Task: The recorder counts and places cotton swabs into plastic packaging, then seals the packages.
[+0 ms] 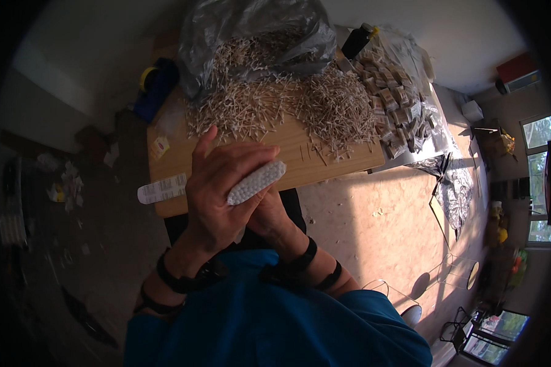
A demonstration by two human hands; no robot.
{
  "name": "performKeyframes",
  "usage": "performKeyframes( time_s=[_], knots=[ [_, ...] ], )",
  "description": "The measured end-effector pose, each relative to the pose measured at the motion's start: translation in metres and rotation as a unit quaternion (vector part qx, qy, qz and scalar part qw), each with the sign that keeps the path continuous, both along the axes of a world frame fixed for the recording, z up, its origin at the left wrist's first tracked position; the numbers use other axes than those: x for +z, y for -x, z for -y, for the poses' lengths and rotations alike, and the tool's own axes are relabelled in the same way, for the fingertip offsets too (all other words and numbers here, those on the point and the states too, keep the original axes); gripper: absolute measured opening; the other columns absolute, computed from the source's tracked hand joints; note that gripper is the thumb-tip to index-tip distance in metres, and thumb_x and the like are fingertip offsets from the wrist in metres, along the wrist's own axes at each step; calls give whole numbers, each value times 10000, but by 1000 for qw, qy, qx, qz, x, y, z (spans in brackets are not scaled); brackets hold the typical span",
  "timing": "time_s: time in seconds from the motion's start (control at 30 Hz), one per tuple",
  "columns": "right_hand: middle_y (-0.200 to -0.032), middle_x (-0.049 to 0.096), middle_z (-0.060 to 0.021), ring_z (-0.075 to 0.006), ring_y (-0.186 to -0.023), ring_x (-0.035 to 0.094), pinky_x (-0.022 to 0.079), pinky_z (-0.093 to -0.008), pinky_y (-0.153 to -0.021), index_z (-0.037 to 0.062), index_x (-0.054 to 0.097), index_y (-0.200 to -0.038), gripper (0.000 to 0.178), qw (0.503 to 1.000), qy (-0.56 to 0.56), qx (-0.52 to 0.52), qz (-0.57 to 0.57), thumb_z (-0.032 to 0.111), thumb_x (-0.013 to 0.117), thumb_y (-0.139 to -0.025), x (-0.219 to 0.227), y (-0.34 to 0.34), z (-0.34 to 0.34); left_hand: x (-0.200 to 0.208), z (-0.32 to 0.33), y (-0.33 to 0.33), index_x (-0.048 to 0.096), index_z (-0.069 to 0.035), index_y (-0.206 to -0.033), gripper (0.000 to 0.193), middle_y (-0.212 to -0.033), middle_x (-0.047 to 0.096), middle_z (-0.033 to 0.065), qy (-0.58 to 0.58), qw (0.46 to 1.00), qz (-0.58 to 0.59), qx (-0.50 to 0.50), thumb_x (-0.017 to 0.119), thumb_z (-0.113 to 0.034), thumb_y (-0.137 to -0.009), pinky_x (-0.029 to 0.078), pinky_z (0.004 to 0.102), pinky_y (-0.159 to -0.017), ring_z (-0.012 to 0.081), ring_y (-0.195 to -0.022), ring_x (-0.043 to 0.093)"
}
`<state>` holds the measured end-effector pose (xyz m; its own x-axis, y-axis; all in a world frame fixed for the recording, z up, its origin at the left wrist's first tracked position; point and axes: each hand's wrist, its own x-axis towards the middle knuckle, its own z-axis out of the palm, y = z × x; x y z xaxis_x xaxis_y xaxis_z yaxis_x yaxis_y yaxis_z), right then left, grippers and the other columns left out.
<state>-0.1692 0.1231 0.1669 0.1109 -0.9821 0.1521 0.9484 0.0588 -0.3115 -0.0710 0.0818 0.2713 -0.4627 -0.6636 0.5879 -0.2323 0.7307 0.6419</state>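
A tight bundle of cotton swabs, its white tips facing up, is clasped between my two hands above the table's near edge. My left hand wraps round it from the left, with the thumb side raised. Below and to the right, my right hand closes on the bundle and is partly hidden by it and by the left hand. Beyond my hands lie a loose heap of cotton swabs and a denser heap to its right. A few single swabs lie in front of the denser heap.
A grey plastic bag spills swabs at the back. Several small packs and a dark bottle stand at the right. A blue tape dispenser sits far left, and a printed paper strip overhangs the left edge of the wooden table.
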Motion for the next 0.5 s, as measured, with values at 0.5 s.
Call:
performKeyframes(
  time_s=[0.5],
  knots=[
    [-866, 677, -66, -134, -772, 659, 569, -289, -735, -29, 639, -1039, 245, 796, -328, -362, -358, 204, 652, -966, -83, 246, 21, -202, -25, -78, 561, 26, -1281, 335, -1167, 653, 106, -590, 807, -9, 20, 588, -142, -992, 472, 317, -983, 172, -1054, 618]
  ],
)
